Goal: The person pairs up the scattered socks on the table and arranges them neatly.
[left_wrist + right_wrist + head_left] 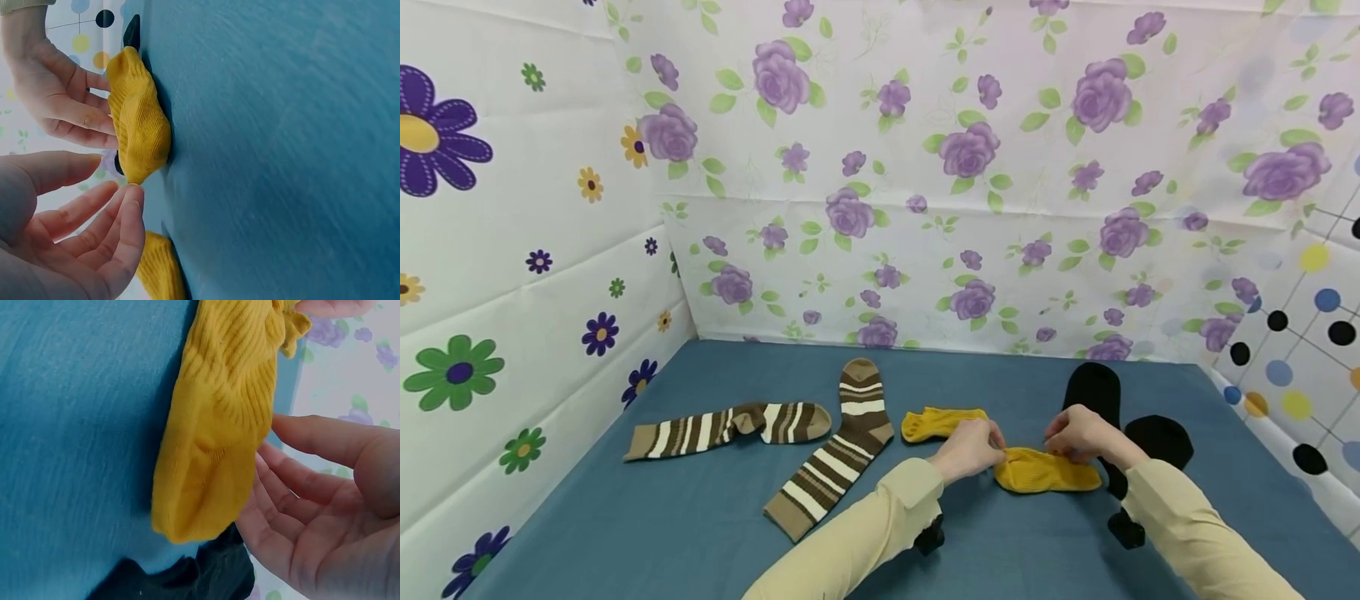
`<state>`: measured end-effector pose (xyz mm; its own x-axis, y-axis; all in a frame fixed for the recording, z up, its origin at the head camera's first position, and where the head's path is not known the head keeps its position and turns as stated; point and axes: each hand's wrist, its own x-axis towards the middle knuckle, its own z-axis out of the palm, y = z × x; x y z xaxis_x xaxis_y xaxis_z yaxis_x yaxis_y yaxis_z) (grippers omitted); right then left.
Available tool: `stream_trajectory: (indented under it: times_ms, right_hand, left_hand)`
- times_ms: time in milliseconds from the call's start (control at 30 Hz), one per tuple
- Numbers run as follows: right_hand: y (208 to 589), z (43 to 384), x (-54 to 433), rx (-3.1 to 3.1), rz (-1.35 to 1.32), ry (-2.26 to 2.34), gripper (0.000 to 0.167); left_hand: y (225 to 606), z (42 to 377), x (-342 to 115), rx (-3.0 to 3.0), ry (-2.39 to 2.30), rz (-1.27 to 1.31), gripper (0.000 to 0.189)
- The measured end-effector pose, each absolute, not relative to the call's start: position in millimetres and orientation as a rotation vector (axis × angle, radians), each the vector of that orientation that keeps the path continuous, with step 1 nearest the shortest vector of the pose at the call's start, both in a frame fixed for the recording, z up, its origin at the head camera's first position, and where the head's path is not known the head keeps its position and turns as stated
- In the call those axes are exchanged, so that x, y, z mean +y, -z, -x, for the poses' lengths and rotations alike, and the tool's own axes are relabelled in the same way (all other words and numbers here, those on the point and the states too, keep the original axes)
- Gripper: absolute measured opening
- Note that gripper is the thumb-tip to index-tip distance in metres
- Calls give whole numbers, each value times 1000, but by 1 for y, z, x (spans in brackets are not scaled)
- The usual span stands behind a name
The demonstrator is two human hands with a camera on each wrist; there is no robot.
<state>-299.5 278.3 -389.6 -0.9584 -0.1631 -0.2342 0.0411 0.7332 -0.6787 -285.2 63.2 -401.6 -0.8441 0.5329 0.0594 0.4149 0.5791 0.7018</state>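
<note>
The ribbed yellow sock (1047, 472) lies on the blue table surface (700, 533), between the two hands. Left hand (970, 450): partly open, thumb clear of the fingers, fingertips touching the pointed end of the sock; no grip is formed. Right hand (1084, 435): loosely open, thumb and fingers set apart along the sock's edge, in contact with it but not closed around it.

The left wrist view shows the gap between the left thumb and fingertips, which the head view does not resolve. The right wrist view shows a smooth-knit end beyond the ribbing. Only the head view shows the two striped crew socks, one lying sideways (727, 429) and one set diagonally (831, 454). A second yellow sock (936, 423) lies just beyond the left hand.
</note>
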Motion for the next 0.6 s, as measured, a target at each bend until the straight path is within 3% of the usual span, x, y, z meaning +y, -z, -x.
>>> stream_trajectory:
  times_ms: [367, 600]
  right_hand:
    - [390, 296, 291, 2636, 128, 1038, 14]
    - [389, 295, 285, 2594, 130, 1051, 12]
  left_hand:
    - [407, 286, 66, 2641, -1006, -1035, 10]
    - [408, 287, 64, 2656, -927, -1043, 11]
